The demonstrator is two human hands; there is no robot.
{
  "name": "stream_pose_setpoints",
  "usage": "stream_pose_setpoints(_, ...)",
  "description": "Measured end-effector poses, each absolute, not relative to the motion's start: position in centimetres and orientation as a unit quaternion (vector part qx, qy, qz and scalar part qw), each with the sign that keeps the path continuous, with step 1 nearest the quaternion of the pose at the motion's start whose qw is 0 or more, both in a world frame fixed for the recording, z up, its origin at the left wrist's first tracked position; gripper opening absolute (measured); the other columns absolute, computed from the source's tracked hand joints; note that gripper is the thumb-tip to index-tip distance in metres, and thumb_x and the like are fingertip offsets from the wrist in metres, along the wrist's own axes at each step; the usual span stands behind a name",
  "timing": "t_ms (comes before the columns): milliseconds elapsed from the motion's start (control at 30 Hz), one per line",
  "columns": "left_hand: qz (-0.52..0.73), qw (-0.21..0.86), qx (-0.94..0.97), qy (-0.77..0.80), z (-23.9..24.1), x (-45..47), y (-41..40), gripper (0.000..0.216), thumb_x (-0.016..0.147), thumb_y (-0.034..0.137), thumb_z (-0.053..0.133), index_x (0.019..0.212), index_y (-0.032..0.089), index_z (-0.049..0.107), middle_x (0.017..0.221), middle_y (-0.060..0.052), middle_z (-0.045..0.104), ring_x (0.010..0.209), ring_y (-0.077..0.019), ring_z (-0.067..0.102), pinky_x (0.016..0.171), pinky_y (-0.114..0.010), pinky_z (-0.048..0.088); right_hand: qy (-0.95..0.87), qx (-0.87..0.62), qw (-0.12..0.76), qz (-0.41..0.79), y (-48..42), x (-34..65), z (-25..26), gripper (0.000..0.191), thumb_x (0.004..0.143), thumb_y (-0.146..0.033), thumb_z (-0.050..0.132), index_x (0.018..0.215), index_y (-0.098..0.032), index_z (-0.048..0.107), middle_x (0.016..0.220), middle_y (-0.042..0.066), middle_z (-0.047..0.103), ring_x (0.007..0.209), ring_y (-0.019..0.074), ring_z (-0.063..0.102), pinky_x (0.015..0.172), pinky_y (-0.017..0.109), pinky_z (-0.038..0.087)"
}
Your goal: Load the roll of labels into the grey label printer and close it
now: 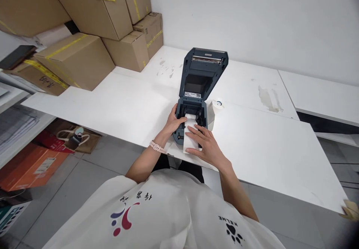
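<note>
A dark grey label printer (204, 69) stands near the table's front edge with its lid tilted up and back. A white strip of label paper (190, 138) runs from inside it over its front. My left hand (173, 122) is closed about the printer's left side, thumb reaching across to the paper; its other fingers are partly hidden. Spread and nearly flat, the fingers of my right hand (206, 143) lie on the strip's right side. Just behind the printer's right side sits a white roll of labels (217, 106).
The white table (252, 140) is stained in places and meets a white wall. Cardboard boxes (81, 58) with yellow tape are stacked at the back left. An orange box (36, 166) and a paper bag (89, 140) are on the floor at left.
</note>
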State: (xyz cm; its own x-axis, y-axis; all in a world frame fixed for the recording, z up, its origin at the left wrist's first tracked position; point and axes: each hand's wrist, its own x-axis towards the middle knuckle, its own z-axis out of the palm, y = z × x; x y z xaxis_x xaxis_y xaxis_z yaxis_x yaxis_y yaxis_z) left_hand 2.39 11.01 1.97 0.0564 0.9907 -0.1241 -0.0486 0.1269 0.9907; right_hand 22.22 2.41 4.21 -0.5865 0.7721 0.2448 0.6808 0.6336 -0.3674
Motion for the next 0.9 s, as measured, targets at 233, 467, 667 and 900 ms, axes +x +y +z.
stream_pose_setpoints(233, 0.471, 0.556, 0.463, 0.504, 2.0, 2.3, 11.0, 0.095, 0.074, 0.027, 0.077, 0.158, 0.022, 0.033, 0.158, -0.012, 0.047, 0.143, -0.0333, 0.047, 0.12, -0.048, 0.037, -0.889, -0.409, 0.185, 0.092, 1.9, 21.9, 3.7, 0.057, 0.098, -0.056, 0.054, 0.145, -0.024, 0.055, 0.159, 0.006, 0.049, 0.153, 0.0311, 0.038, 0.121, 0.057, 0.039)
stream_pose_setpoints(467, 0.468, 0.562, 0.461, 0.502, 2.6, 2.4, 10.8, 0.093, 0.075, 0.029, 0.077, 0.158, 0.023, 0.034, 0.154, -0.012, 0.052, 0.137, -0.0325, 0.053, 0.115, -0.049, 0.043, -0.88, -0.429, 0.191, 0.063, 0.2, 20.3, 3.2, 0.059, 0.101, -0.054, 0.05, 0.149, -0.021, 0.05, 0.164, 0.014, 0.04, 0.155, 0.0286, 0.034, 0.125, 0.055, 0.034)
stream_pose_setpoints(667, 0.469, 0.555, 0.464, 0.506, 2.6, 2.4, 10.8, 0.093, 0.075, 0.03, 0.077, 0.158, 0.024, 0.034, 0.157, -0.012, 0.048, 0.141, -0.0323, 0.05, 0.119, -0.048, 0.04, -0.88, -0.429, 0.194, 0.064, 0.2, 19.9, 3.3, 0.061, 0.099, -0.057, 0.051, 0.147, -0.019, 0.051, 0.163, 0.017, 0.04, 0.155, 0.0319, 0.033, 0.122, 0.057, 0.037)
stream_pose_setpoints(900, 0.465, 0.539, 0.47, 0.522, 2.8, 2.5, 10.8, 0.091, 0.073, 0.021, 0.071, 0.157, 0.02, 0.035, 0.156, -0.013, 0.049, 0.139, -0.0318, 0.052, 0.117, -0.047, 0.042, -0.875, -0.445, 0.183, 0.053, -0.2, 18.1, 3.2, 0.074, 0.093, -0.061, 0.058, 0.151, -0.017, 0.045, 0.166, 0.022, 0.032, 0.158, 0.0372, 0.023, 0.124, 0.061, 0.032)
